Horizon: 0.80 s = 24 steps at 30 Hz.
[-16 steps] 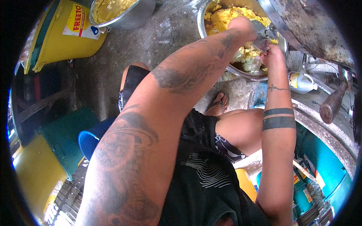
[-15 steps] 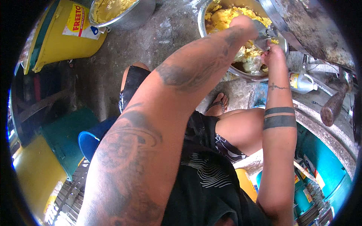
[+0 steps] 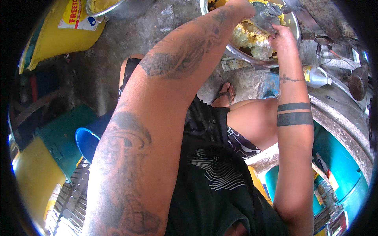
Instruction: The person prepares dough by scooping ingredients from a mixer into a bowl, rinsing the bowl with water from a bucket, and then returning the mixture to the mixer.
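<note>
A wide metal bowl [image 3: 260, 63] holds a lumpy yellow mass [image 3: 252, 39], pale and creamy near its front. Over the bowl is a grey metal mixer attachment [image 3: 269, 15] with a round collar and a flat blade. My right hand [image 3: 284, 38] grips its near end, thumb and fingers closed at the metal. Just left of the attachment, at the bowl's far side, is my left hand [image 3: 241, 7]. The back of its wrist and the picture's upper edge hide those fingers, so what they hold is not visible.
A large stained metal vessel [image 3: 334, 23] stands right of the bowl. Beside my right forearm is a white jug [image 3: 317, 76]. Another metal bowl [image 3: 114, 10] and a yellow bucket [image 3: 59, 43] are at far left. A blue bucket [image 3: 88, 143] lies near my left arm.
The view has tilted, so the bowl and both hands appear higher in the picture. My left hand has shifted slightly left of the mixer attachment; my right hand keeps its grip.
</note>
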{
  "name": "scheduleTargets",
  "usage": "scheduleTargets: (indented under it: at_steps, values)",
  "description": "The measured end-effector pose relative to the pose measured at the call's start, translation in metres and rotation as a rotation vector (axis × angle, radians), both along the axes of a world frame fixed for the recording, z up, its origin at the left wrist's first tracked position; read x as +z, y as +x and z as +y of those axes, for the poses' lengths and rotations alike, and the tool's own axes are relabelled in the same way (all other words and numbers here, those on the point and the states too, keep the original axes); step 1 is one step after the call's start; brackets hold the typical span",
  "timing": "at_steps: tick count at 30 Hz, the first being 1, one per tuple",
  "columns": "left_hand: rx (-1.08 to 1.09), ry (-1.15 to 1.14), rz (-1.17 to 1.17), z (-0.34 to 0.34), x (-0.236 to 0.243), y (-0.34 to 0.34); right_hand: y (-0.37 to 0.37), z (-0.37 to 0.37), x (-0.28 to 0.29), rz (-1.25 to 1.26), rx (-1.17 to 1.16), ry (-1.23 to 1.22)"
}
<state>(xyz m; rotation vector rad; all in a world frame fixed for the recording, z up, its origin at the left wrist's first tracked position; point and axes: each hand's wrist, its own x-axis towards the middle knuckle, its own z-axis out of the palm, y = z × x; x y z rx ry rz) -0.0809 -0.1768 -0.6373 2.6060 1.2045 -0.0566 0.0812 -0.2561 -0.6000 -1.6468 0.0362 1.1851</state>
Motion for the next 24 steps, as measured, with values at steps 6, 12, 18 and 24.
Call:
scheduleTargets:
  at_steps: [6, 12, 18, 24]
  values:
    - [0.133, 0.021, -0.091, 0.001, -0.008, -0.008, -0.009, 0.011, 0.005, 0.024, -0.001, -0.072]
    - [0.662, -0.535, -0.228, -0.023, 0.072, 0.022, -0.007, 0.006, 0.024, 0.062, -0.129, -0.088]
    - [0.666, -0.452, -0.178, -0.032, 0.084, 0.015, -0.003, 0.006, 0.019, -0.058, -0.082, -0.143]
    - [0.584, -0.499, -0.21, -0.023, 0.079, 0.01, 0.008, 0.009, 0.004, -0.105, 0.059, -0.102]
